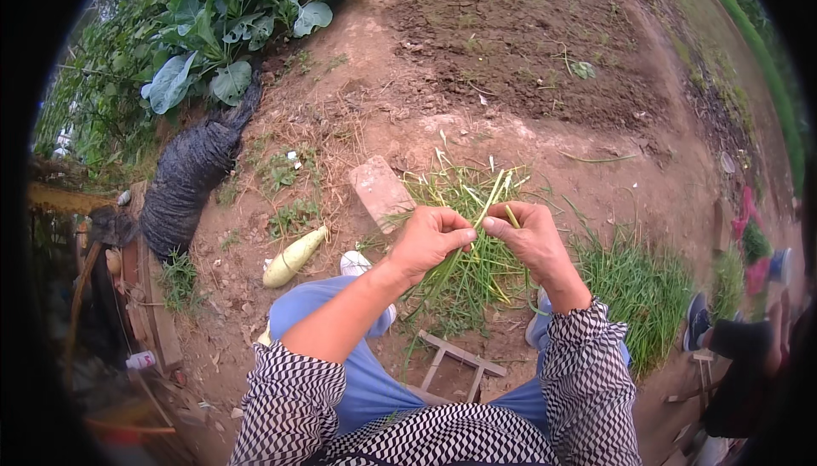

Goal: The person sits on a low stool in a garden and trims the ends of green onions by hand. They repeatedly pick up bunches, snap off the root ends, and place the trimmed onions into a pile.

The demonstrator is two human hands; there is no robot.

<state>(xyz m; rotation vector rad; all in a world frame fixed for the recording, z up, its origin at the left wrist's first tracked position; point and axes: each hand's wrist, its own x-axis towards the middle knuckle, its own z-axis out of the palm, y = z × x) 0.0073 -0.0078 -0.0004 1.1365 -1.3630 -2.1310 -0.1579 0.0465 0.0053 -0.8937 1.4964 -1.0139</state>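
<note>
My left hand pinches a thin bundle of long green chive-like stalks between thumb and fingers. Their pale ends point up and away, and the leaves trail below the hand. Close beside it, my right hand grips a short green stalk between thumb and forefinger. The two thumbs almost meet; whether they touch I cannot tell. Beneath both hands a loose pile of cut stalks and trimmings lies on the bare soil. A larger heap of similar greens rests to the right of my right forearm.
A flat brick lies beyond my left hand, with a pale green gourd nearer left. Between my legs is a wooden frame. A rolled black net and leafy cabbage-like plants stand far left. Another person's shoe shows at right.
</note>
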